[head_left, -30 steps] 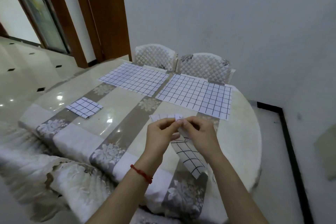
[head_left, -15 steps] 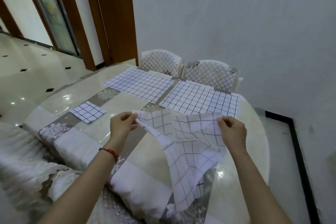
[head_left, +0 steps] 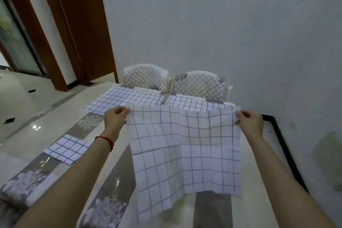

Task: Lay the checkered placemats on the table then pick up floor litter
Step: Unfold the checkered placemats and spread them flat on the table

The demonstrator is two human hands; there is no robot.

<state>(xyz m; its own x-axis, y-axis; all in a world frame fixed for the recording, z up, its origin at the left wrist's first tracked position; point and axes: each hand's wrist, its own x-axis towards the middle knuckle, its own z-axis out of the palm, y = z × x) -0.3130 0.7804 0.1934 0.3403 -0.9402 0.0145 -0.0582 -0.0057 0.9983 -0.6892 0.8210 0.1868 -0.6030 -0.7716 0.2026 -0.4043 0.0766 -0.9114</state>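
1. one folded placemat (head_left: 67, 148) lying near the table's (head_left: 26, 139) left edge, not yet opened out.
2. two placemats already spread flat along the table's far edge, just in front of the two quilted chairs: far left placemat (head_left: 120, 101), then far right placemat (head_left: 196, 104), the latter partly hidden behind the raised sheet.
3. left hand (head_left: 115, 121) pinching the top left corner of the unfolded placemat (head_left: 185, 150) between thumb and curled fingers; red string bracelet (head_left: 107, 139) on that wrist.
4. unfolded placemat hanging in the air above the table's near right part, stretched wide along its top edge, creased from folding, lower edge drooping toward the tabletop, contact with it impossible to tell.
5. right hand (head_left: 249, 123) pinching the top right corner the same way.
6. judged progress: roughly halfway through the laying part, with two down, a third opened and ready to be lowered, a fourth waiting folded.
7. floor litter step apparently untouched; no litter plainly visible on the glossy floor (head_left: 16, 96) at left or the strip of floor at right.
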